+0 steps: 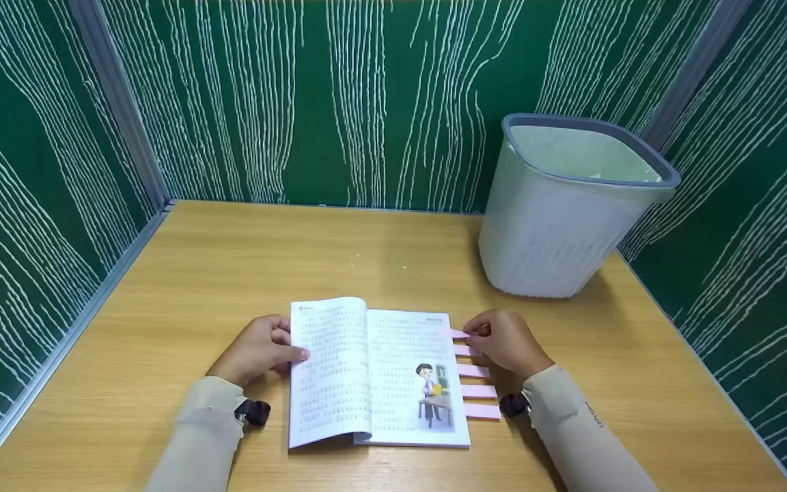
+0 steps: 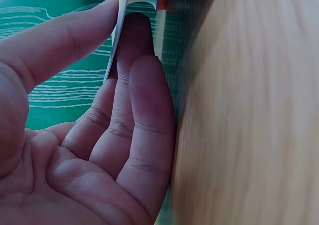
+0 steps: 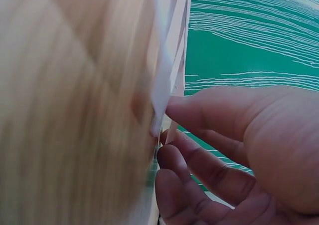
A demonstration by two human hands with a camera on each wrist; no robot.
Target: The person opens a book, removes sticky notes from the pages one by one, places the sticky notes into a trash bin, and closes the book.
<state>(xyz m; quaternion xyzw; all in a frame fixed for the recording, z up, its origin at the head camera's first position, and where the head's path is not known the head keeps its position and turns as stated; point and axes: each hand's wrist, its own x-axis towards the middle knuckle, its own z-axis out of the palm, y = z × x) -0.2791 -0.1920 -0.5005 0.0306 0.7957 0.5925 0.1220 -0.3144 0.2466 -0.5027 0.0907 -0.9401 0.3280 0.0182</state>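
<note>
An open book (image 1: 407,335) lies on the table, its right page showing text and a drawing of a child at a desk. My left hand (image 1: 257,348) holds the book's raised left side, thumb on the page and fingers behind it. In the left wrist view the paper edge (image 2: 115,40) runs between the thumb and fingers. Several pink paper strips (image 1: 479,391) stick out from the right page edge. My right hand (image 1: 506,342) pinches the uppermost pink strip (image 1: 458,334) by its outer end. In the right wrist view, the thumb and fingertips meet at the strips.
A white bin (image 1: 550,232) with a grey rim stands at the back right of the wooden table (image 1: 264,253). A few tiny pale specks (image 1: 404,267) lie beyond the book. Green walls (image 1: 311,102) with white lines enclose the back and sides.
</note>
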